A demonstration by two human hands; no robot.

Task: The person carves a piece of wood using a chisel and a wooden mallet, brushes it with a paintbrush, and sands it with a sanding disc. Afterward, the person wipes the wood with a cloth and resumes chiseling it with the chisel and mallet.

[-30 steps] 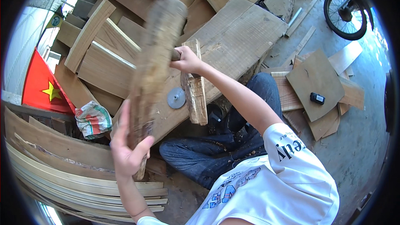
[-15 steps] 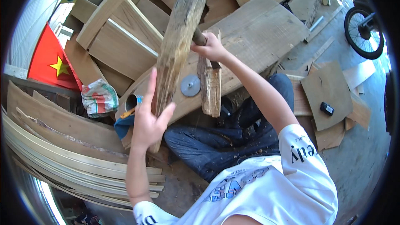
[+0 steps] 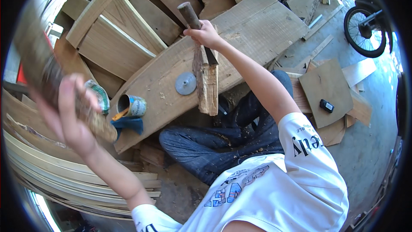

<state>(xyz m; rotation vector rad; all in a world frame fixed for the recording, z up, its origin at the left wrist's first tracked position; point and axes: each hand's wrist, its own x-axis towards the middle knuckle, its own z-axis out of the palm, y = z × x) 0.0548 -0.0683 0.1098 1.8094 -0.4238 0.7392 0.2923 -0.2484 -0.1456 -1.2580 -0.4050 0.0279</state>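
Observation:
At the left, my left hand (image 3: 79, 116) has its fingers around a long rough piece of wood (image 3: 43, 64), which is smeared by motion. My right hand (image 3: 206, 34) is closed on the round wooden handle (image 3: 189, 15) of a bladed tool, with the handle's end poking out past the fingers. Below that hand, the dark blade (image 3: 210, 56) lies against an upright rough wood block (image 3: 208, 90); whether it is sunk into the block I cannot tell. A grey metal disc (image 3: 186, 83) lies on the wide plank (image 3: 163, 99) beside the block.
Near the plank's left end are a can (image 3: 132, 105) and a blue cloth (image 3: 128, 124). Boards (image 3: 116, 47) lean at the back left, and curved strips (image 3: 56, 163) are stacked at the left. A small black device (image 3: 326, 105) rests on a board at the right, before a wheel (image 3: 365, 32).
My left hand has swung left with the long piece of wood, away from my right hand. The right hand still grips the handle over the block. The view has shifted slightly.

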